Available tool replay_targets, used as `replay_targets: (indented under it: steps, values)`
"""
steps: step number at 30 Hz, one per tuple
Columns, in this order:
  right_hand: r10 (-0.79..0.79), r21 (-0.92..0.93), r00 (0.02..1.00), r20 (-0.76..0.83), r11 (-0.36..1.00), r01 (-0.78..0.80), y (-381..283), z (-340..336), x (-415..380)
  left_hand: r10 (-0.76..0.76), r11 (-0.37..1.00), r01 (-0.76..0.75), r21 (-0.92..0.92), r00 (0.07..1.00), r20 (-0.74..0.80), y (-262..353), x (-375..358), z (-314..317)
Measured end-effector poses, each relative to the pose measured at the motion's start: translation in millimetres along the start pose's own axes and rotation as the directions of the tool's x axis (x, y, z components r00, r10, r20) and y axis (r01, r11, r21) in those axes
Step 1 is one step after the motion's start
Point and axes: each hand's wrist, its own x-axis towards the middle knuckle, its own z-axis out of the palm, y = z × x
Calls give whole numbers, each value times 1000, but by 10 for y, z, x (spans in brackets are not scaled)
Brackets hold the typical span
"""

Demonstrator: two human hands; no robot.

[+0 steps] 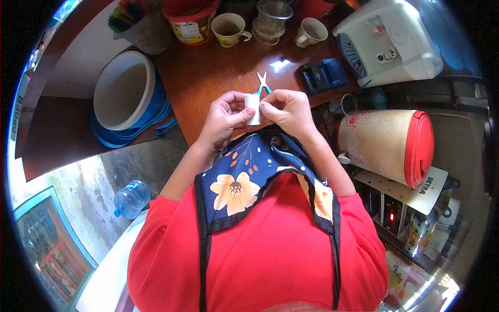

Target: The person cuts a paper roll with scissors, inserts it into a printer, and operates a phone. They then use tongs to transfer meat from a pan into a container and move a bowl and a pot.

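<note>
My left hand (228,115) is closed around a small white roll (253,110), shaped like a spool of thread, with the thumb pressed on its side. Right beside the roll, my right hand (287,110) has its thumb and forefinger pinched together; what they hold is too small to make out. Scissors (263,83) with teal handles and slightly parted blades show just beyond my fingers, over the brown wooden table (208,78). Their handles are partly hidden by my hands and the roll.
Two cups (228,31) and a red tub (190,23) line the table's far side. A dark blue device (321,75) sits by the white water dispenser (395,44). Left is a large bucket (125,91); right, a red-lidded drink cooler (384,145).
</note>
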Motion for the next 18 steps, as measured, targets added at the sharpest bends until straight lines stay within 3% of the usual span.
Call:
replay_targets:
  steps: [1,2,3,4,7,8,10,11,13,18]
  values:
    - [52,41,998,25,998,-53,13,-4,1,0,1000,0,0,1000,0,23,-4,18]
    - [51,41,998,24,998,-52,5,-6,-4,-46,991,47,-125,999,9,58,-6,51]
    - [53,219,997,62,974,-66,-21,-11,-9,-89,964,93,-249,996,25,78,-3,69]
    - [47,388,994,100,918,-83,-39,-18,-10,-95,970,97,-225,995,19,39,29,37]
    - [57,486,981,184,862,-141,-53,-13,-14,-101,984,101,-148,995,10,-20,43,21]
    - [94,445,968,235,874,-193,-24,-30,-3,-101,984,101,-148,995,10,-77,60,6]
    - [100,459,983,154,874,-161,77,9,13,179,976,-170,135,982,-62,-165,94,7]
    - [107,471,992,72,873,-128,104,25,19,180,976,-171,135,982,-60,-182,96,3]
    - [114,508,993,26,854,-112,111,41,14,490,764,-454,458,871,46,-99,43,63]
    - [48,511,998,49,857,-66,164,29,-9,514,722,-434,538,858,2,-96,31,74]
